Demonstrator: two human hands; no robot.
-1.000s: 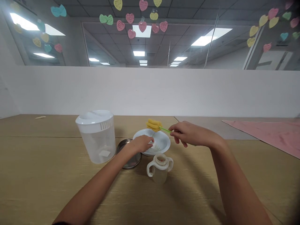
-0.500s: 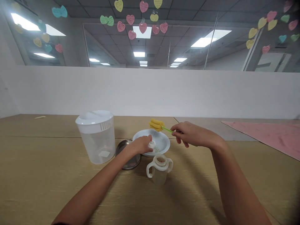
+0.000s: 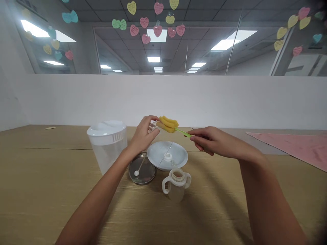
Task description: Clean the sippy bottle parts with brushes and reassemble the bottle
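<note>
In my right hand [image 3: 208,140] is the thin green handle of a yellow sponge brush [image 3: 169,124], held between thumb and fingers. My left hand [image 3: 144,132] is raised above the bowl, its fingers curled round a small clear piece [image 3: 152,127] at the sponge's left end. That piece is partly hidden by the fingers, so its exact kind is unclear. Below stands a white bowl [image 3: 155,153] holding a white ring [image 3: 168,157], a thin stick and small clear bits. In front of the bowl, a two-handled baby bottle [image 3: 176,189] stands upright without a lid.
A round metal tray [image 3: 149,177] with a thin white-tipped tool [image 3: 138,170] on it sits left of the bowl. Behind my left forearm is a clear bucket [image 3: 104,153] with a white top. A pink cloth [image 3: 288,146] lies at the right, before a white wall [image 3: 163,98].
My left hand has risen out of the bowl with the clear piece and met the sponge. The brush has lifted slightly. The white-tipped tool on the tray is now visible.
</note>
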